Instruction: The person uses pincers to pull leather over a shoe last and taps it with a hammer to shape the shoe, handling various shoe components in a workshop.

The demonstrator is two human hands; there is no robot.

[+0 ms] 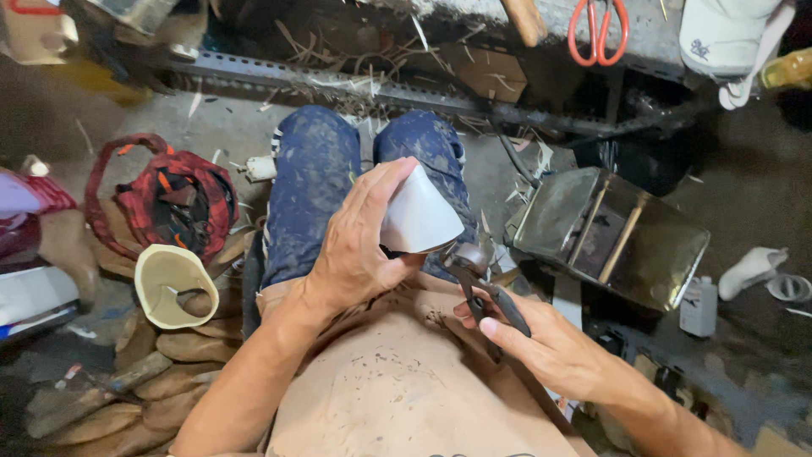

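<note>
Brown apron [397, 381] over the lap fills the near view, stiff-looking leather or heavy cloth, scuffed, with blue work trousers [317, 182] beyond it running out to the floor. Next in size: a dark metal box [613, 237] on the floor to the right, a red and black bag [169, 199] to the left, and a stack of brown sole-shaped pieces [169, 355] with a pale yellow shoe form [165, 283] lying on them. Left hand [355, 245] is wrapped round a grey shoe upper on its form [419, 220], held above the lap between the knees, fingers over the top, thumb underneath; grip is closed firmly on it. Judgement: the covering is thin and pliable, probably leather, but the solid form inside makes it rigid, moderately heavy and not fragile; the smooth grey face looks slippery, so hold broad across the body, as now, rather than by the pointed end. Right hand [558, 347] is closed on the handles of dark pliers [482, 283], whose head sits touching or just beside the lower edge of the grey piece; I cannot tell whether the pliers have bitten the material. Pliers are steel, hard, best held well back on the handles for leverage. Orange-handled scissors [596, 30] lie on the desk edge at the top, well apart.
</note>
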